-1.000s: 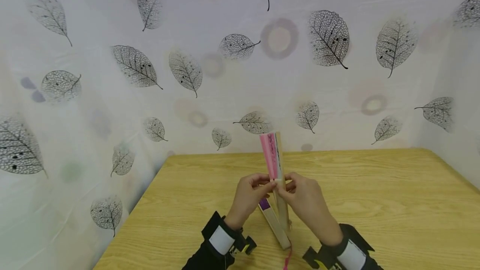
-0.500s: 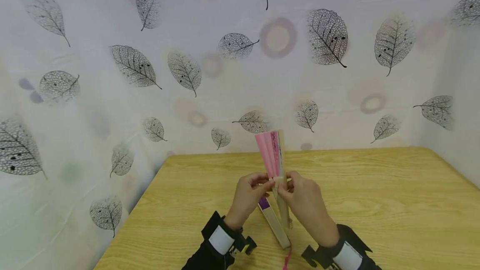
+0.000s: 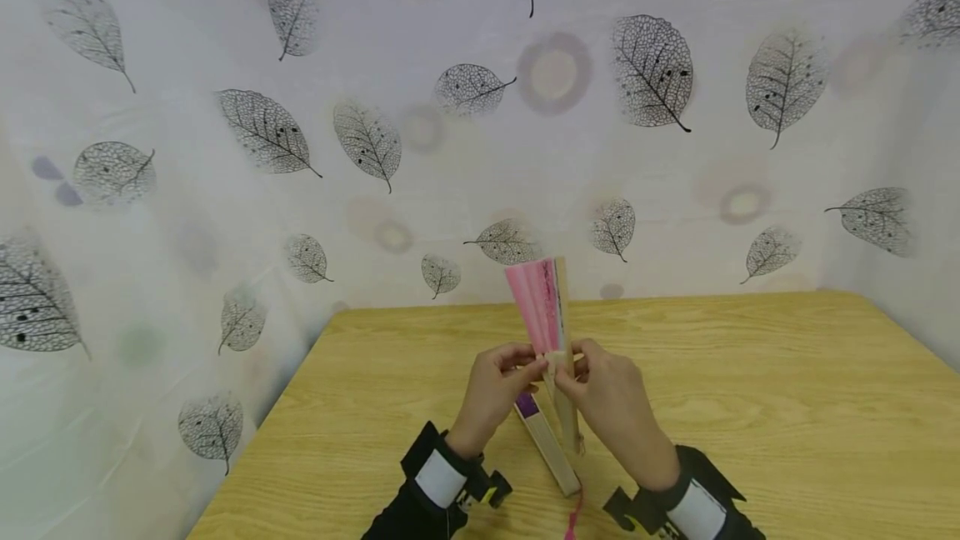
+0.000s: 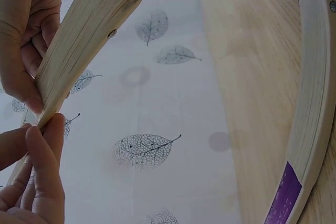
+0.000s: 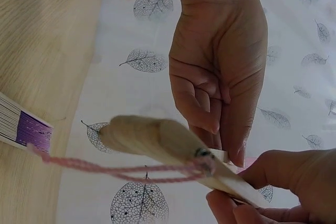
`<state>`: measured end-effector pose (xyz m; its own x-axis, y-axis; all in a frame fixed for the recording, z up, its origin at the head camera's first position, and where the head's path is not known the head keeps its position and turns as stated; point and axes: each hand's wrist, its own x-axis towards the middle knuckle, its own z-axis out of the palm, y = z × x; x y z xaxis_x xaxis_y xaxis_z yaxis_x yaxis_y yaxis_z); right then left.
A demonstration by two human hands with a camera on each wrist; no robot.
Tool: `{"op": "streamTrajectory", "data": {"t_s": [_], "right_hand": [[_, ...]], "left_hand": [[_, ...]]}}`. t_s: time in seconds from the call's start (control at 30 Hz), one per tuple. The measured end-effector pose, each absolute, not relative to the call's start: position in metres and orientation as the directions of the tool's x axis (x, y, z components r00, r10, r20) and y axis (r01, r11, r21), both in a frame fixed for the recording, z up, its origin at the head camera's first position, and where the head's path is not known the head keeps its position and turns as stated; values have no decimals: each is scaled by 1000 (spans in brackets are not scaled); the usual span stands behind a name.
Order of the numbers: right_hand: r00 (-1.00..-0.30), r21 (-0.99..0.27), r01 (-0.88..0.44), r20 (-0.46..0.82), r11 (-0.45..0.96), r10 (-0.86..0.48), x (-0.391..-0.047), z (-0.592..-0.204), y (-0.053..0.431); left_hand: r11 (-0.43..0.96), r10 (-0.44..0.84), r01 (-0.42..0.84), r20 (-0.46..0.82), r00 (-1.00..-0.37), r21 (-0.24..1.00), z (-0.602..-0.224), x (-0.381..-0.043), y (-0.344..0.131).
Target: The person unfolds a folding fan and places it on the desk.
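Pinching the pink fan (image 3: 542, 319) from both sides, with left hand (image 3: 491, 386) and right hand (image 3: 618, 407) both gripping low, just under the pink part (image 3: 528, 290), and holding it nearly upright and partly spread above the wooden table (image 3: 750, 407), near a folded fan (image 3: 551, 452) with a purple patch (image 3: 527, 404). Best to ease the folds apart a little at a time, keeping a soft but sure pinch on the sticks (image 3: 567, 423) and not tugging. Keep the fan steady low down too, and watch for the pink cord (image 5: 94, 167), likely to snag if caught between the sticks.
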<state>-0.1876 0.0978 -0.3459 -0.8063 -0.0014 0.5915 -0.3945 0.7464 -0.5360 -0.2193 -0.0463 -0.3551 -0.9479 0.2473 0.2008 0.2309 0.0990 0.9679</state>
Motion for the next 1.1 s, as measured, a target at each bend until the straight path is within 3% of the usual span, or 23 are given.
{"op": "streamTrajectory", "data": {"t_s": [0.17,0.43,0.77,1.1], "right_hand": [[-770,-490,-408,638,770,-1,-188,-345,99],[-771,-492,-406,637,770,1,-189,-346,99],[-758,-499,-410,652,764,18,-190,-346,102],[-745,-489,-426,667,761,12,-191,-345,103]], "left_hand": [[90,233,237,211,-949,967,-362,-224,-47],[76,230,209,187,-955,975,-361,-225,-47],[100,225,202,176,-958,974,-338,-211,-49],[76,212,192,173,-962,978,-356,-225,-50]]}}
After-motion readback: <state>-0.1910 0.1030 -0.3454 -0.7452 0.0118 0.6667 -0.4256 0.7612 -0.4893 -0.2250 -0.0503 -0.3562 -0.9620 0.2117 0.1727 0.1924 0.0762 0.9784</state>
